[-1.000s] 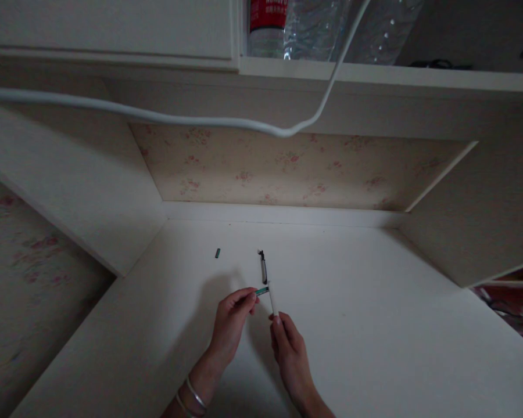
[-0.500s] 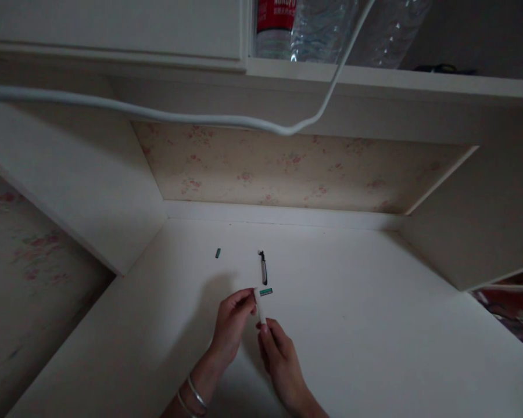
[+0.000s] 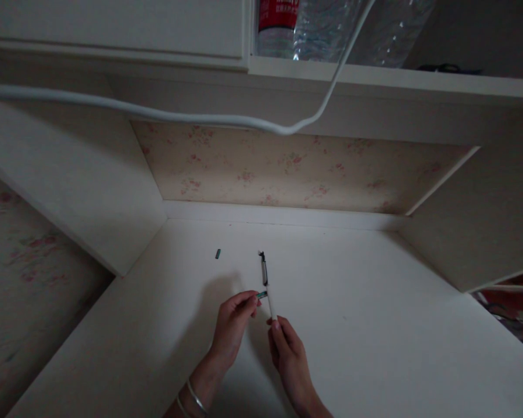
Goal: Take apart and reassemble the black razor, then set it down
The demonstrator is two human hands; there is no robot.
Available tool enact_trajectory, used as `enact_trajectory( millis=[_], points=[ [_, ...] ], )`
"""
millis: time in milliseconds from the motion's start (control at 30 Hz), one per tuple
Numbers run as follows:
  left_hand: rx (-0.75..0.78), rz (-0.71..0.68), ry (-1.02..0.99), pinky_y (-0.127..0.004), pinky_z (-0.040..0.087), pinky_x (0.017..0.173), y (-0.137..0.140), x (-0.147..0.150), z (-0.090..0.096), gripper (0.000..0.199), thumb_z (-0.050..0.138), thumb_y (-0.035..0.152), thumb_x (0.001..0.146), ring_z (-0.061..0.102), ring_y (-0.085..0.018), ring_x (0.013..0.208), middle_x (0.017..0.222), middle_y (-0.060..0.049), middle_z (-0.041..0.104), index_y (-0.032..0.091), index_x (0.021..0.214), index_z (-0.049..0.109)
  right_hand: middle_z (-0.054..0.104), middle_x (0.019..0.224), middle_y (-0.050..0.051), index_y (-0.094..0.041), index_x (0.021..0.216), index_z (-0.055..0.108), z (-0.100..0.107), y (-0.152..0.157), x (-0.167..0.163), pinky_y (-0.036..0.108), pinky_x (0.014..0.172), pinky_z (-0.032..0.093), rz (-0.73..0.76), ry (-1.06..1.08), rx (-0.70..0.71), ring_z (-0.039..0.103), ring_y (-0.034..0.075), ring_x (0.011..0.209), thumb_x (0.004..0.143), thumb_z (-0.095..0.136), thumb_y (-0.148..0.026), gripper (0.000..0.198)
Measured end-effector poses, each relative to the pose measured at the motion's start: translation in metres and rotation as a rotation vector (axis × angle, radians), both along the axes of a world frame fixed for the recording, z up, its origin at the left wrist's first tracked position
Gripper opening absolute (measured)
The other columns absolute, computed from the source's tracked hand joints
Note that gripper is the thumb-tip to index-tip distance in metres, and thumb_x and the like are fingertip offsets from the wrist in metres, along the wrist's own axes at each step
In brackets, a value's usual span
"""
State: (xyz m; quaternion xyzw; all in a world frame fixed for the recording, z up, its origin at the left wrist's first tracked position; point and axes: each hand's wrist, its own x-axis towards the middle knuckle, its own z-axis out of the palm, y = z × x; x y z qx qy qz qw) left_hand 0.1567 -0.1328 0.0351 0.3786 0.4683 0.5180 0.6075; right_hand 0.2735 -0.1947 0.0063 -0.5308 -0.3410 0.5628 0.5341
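Between the fingertips of my left hand (image 3: 233, 322) is a small green-and-black razor cartridge (image 3: 262, 295). My right hand (image 3: 289, 351) is closed around the lower end of a slim white stick (image 3: 271, 305), which points away from me. The stick's upper part is right beside the cartridge; whether they touch I cannot tell. Just beyond the stick's tip lies a black-and-grey razor handle (image 3: 264, 270) on the white tabletop (image 3: 353, 302). A second green cartridge (image 3: 218, 253) lies farther left, apart from both hands.
White panels (image 3: 82, 186) flank the tabletop, with floral wallpaper (image 3: 287, 171) at the back. Overhead, a shelf (image 3: 375, 74) bears plastic bottles (image 3: 322, 29). A white cable (image 3: 226, 121) hangs across the view in front of the shelf.
My left fingers have moved from the white stick's top end to the near green cartridge. My right hand has shifted slightly right with the stick, which now leans the other way.
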Motion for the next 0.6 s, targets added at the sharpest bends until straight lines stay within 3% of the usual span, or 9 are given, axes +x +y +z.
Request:
enact_trajectory(
  millis=[67, 267, 433, 600],
  points=[
    [-0.015, 0.011, -0.005, -0.024, 0.042, 0.066, -0.0002, -0.0003, 0.0007, 0.032, 0.070, 0.039, 0.073, 0.053, -0.015, 0.069, 0.071, -0.004, 0.063, 0.014, 0.092, 0.071, 0.032, 0.062, -0.005, -0.019, 0.091, 0.059, 0.0006, 0.0012, 0.0012, 0.019, 0.043, 0.021, -0.012, 0.024, 0.016, 0.026, 0.009, 0.052, 0.087, 0.054, -0.055, 0.037],
    [0.020, -0.018, 0.036, -0.023, 0.040, 0.061, -0.0013, 0.0012, 0.0043, 0.031, 0.068, 0.040, 0.074, 0.051, -0.014, 0.064, 0.065, -0.002, 0.060, 0.014, 0.090, 0.072, 0.034, 0.062, -0.005, -0.018, 0.093, 0.058, 0.0021, -0.0027, -0.0027, 0.020, 0.044, 0.021, 0.132, 0.013, 0.035, 0.026, 0.009, 0.052, 0.090, 0.051, -0.052, 0.035],
    [-0.024, 0.027, -0.022, -0.026, 0.044, 0.069, -0.0002, 0.0019, 0.0026, 0.035, 0.072, 0.040, 0.069, 0.056, -0.016, 0.071, 0.075, -0.007, 0.065, 0.013, 0.092, 0.071, 0.034, 0.065, -0.005, -0.019, 0.095, 0.058, 0.0002, -0.0022, -0.0012, 0.019, 0.045, 0.023, -0.018, 0.050, 0.018, 0.028, 0.009, 0.054, 0.088, 0.053, -0.054, 0.035],
    [0.021, -0.022, 0.006, -0.023, 0.040, 0.060, -0.0013, 0.0036, 0.0053, 0.029, 0.067, 0.039, 0.075, 0.051, -0.013, 0.064, 0.066, -0.002, 0.060, 0.014, 0.087, 0.072, 0.035, 0.064, -0.005, -0.019, 0.094, 0.058, 0.0013, -0.0057, -0.0050, 0.019, 0.044, 0.023, 0.129, 0.025, 0.027, 0.028, 0.009, 0.053, 0.089, 0.052, -0.053, 0.035]
  ],
)
